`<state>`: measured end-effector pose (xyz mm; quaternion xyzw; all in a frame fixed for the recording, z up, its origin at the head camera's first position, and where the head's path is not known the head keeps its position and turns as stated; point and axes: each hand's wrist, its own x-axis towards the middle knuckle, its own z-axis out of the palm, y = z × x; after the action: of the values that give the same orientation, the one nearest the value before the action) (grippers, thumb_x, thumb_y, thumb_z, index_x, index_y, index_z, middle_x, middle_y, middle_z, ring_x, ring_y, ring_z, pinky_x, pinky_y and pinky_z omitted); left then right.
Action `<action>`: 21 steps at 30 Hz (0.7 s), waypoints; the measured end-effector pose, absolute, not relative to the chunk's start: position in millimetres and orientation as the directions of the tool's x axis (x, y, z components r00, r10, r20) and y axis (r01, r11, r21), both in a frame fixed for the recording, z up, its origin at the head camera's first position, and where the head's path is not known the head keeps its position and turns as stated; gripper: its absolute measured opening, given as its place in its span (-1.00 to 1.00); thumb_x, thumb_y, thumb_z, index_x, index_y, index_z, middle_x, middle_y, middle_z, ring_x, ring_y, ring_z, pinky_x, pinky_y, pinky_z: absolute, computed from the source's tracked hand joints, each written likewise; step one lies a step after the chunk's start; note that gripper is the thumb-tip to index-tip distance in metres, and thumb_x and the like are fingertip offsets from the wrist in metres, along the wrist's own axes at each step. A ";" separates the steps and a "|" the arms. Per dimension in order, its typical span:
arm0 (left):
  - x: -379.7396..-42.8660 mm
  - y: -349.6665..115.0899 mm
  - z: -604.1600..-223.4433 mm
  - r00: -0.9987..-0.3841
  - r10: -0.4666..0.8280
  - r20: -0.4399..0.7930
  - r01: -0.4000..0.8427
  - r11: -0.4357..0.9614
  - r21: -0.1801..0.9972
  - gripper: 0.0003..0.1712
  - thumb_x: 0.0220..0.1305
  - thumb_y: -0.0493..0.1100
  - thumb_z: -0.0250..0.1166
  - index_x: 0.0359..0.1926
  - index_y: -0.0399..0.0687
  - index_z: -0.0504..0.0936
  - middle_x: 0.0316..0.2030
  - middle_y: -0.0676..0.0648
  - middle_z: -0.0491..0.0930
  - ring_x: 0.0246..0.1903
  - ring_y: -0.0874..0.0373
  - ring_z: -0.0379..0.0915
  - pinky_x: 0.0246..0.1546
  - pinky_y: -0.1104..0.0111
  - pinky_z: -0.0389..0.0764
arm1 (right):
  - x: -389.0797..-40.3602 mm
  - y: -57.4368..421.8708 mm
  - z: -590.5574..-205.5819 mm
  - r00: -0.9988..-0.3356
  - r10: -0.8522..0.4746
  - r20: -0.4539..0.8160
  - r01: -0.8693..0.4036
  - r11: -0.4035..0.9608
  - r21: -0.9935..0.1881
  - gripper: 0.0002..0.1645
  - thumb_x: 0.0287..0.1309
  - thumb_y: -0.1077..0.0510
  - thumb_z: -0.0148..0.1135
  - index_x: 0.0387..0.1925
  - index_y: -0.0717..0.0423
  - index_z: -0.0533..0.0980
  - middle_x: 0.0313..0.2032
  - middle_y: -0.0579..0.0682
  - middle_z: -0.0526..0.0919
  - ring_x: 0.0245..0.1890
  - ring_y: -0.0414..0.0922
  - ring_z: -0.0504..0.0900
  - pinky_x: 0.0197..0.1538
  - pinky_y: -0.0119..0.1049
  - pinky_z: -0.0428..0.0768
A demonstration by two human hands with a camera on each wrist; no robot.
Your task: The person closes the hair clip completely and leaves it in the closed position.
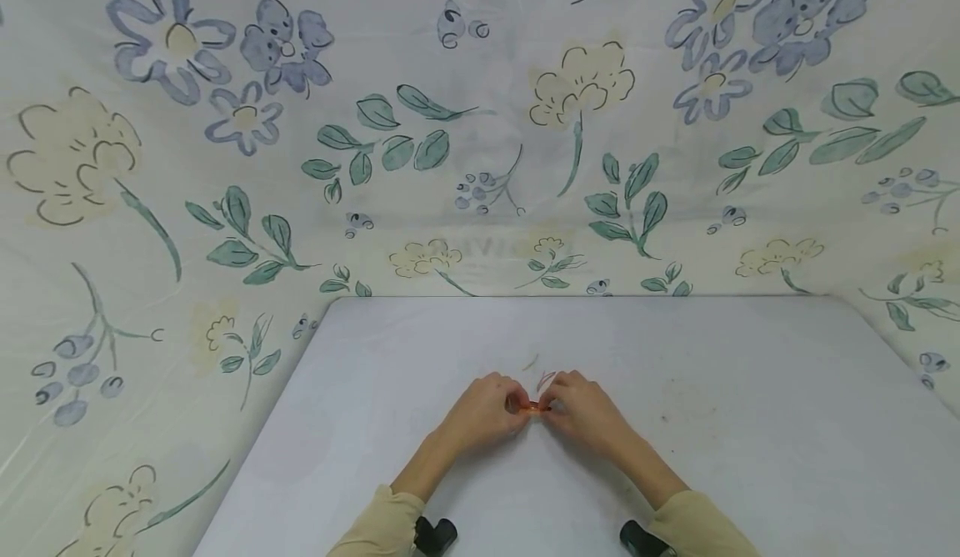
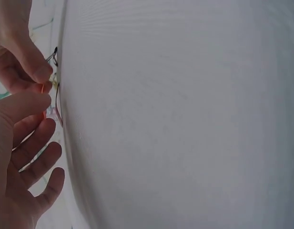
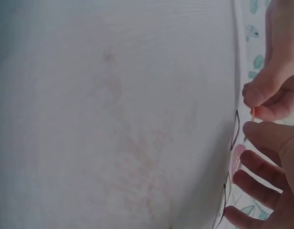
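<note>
Over the white table, both hands meet at a small, thin orange strip (image 1: 534, 408), stretched taut between their fingertips; its exact kind cannot be told. The left hand (image 1: 487, 411) pinches one end between thumb and forefinger, its other fingers loosely spread in the left wrist view. From the opposite side the right hand (image 1: 583, 411) pinches the other end. Most of the strip is hidden by the fingers. Just beyond the hands lie a thin reddish loop (image 1: 545, 380) and a thin yellowish strand (image 1: 531, 363). Slender dark loops (image 3: 236, 130) show beside the right hand in the right wrist view.
A white tabletop (image 1: 750, 357) spreads around the hands, with small brownish specks (image 1: 664, 419) to the right. Behind and at the sides hangs a flower-patterned cloth (image 1: 510, 273). Black devices (image 1: 438, 536) sit at both wrists, below light yellow sleeves (image 1: 386, 524).
</note>
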<state>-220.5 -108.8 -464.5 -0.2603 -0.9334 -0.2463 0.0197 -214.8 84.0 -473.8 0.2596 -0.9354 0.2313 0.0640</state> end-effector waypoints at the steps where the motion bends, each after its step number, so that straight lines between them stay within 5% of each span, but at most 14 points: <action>1: -220.3 -108.8 -465.5 -0.865 0.476 0.159 0.493 0.749 0.442 -0.91 0.07 -0.14 0.46 -0.38 0.01 0.72 -0.50 0.18 0.58 -0.39 0.30 0.38 -0.32 0.41 0.43 | -214.5 83.6 -474.4 -0.855 -0.460 0.240 -0.519 0.761 -0.389 -0.90 0.01 0.18 0.49 -0.41 -0.01 0.67 -0.27 -0.10 0.63 -0.17 -0.07 0.54 -0.13 -0.05 0.52; 21: -218.3 -106.2 -467.8 -0.853 0.503 0.140 0.520 0.796 0.310 -0.92 0.08 -0.08 0.44 -0.41 0.09 0.71 -0.48 0.21 0.55 -0.36 0.28 0.40 -0.31 0.35 0.44 | -210.4 78.8 -474.4 -0.851 -0.480 0.214 -0.526 0.778 -0.345 -0.90 0.01 0.19 0.48 -0.44 0.01 0.66 -0.35 -0.13 0.57 -0.23 -0.09 0.49 -0.17 -0.04 0.50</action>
<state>-218.3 -106.2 -467.8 -0.2701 -0.9473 -0.1707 0.0253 -210.4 78.8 -474.4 0.2671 -0.9411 0.1994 0.0574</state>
